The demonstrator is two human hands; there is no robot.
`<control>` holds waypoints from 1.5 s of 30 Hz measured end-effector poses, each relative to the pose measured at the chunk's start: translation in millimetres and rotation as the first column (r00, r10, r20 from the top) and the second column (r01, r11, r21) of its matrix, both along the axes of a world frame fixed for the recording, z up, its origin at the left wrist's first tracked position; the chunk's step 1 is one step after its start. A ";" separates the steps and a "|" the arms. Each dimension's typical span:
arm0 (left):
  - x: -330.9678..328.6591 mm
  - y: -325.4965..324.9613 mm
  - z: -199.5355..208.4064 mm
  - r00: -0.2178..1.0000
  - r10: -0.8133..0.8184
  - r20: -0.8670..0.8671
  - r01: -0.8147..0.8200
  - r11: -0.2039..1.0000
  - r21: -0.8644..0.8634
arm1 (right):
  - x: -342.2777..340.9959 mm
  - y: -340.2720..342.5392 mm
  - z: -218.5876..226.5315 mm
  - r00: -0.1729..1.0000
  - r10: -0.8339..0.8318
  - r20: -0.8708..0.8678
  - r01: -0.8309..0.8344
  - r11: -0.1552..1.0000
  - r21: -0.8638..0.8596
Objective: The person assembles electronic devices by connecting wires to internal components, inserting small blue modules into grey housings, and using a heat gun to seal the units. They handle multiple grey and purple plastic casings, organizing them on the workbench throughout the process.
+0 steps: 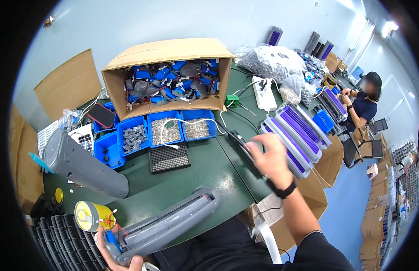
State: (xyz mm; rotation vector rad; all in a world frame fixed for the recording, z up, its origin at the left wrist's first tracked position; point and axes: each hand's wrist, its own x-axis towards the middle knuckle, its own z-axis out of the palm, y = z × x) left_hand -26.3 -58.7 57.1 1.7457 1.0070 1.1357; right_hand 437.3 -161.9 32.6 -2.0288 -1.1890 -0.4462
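My left hand [111,263] grips one end of a long grey plastic housing [164,223], thumb on the near side and fingers on the far side. The housing lies tilted over the table's near edge, its hollow side up; a blue part [112,238] and a red wire show at the held end. A yellow cylindrical part [93,216] with wires stands just beyond that hand. Slightly blurred, my right hand [273,160] closes around the near end of a slim black electric screwdriver [240,143]. That wrist wears a black band.
A cardboard box [169,44] of blue and grey parts stands behind blue bins [166,145] of screws and small pieces. A tall grey housing [85,165] stands at left. Purple-and-grey units [293,135] line the right side, near an open carton [309,198]. Another person [365,104] works farther right.
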 end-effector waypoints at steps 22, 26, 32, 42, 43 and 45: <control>84.3 -6.4 -19.1 0.934 -0.019 -0.357 0.148 0.930 0.337 | 37.7 -123.1 30.2 0.995 -0.056 0.082 0.068 0.987 -0.149; 87.0 -30.7 -4.3 0.847 -0.387 0.363 0.514 0.770 -0.378 | -47.7 -93.3 70.3 0.819 0.472 -0.327 -0.570 0.737 -0.363; 77.6 -27.9 -35.9 0.878 -0.346 0.331 0.478 0.650 -0.590 | -112.1 -65.7 66.9 0.773 0.625 -0.109 -0.634 0.753 -0.178; 107.8 -46.7 -25.4 0.586 0.107 0.803 0.807 0.015 -0.591 | -167.7 -42.2 0.8 0.125 0.503 -0.855 -0.676 0.674 0.298; 113.4 -48.5 -23.2 0.621 0.140 0.771 0.779 -0.005 -0.627 | -176.0 -31.5 -9.4 -0.009 0.573 -0.819 -0.575 0.667 0.473; 117.6 -47.0 -20.3 0.637 0.167 0.752 0.765 -0.020 -0.644 | -192.8 -0.2 -8.7 -0.189 0.697 -0.692 -0.363 0.605 0.709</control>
